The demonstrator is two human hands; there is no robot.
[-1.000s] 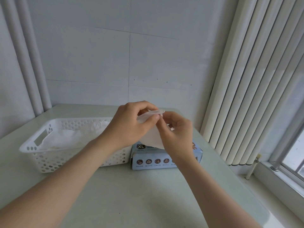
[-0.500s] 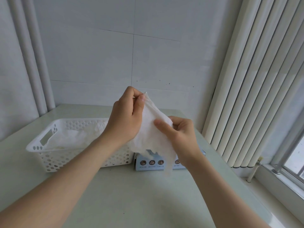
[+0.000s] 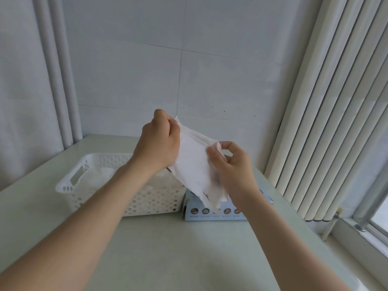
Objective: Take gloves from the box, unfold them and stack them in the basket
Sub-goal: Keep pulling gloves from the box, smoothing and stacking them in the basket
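One glove [image 3: 195, 166] is in work, held in the air above the box [image 3: 210, 214] and just right of the basket [image 3: 69, 186]. Your left hand [image 3: 159, 143] pinches its upper corner, the grip closed on the material between thumb and fingers. Your right hand [image 3: 233, 164] pinches the right edge lower down, its grip likewise closed on the glove. The glove hangs between the two hands as a mostly flat sheet, creased along the top and bunched at its lower end, so I judge the unfolding partly done. Stacked gloves [image 3: 100, 175] lie white in the basket; their count cannot be told. The box sits on the desk [image 3: 168, 248] at the basket's right end, touching it or just beside it. How many gloves it holds is hidden. Outstanding: finish opening this glove, lay it on the stack, then draw again from the box.
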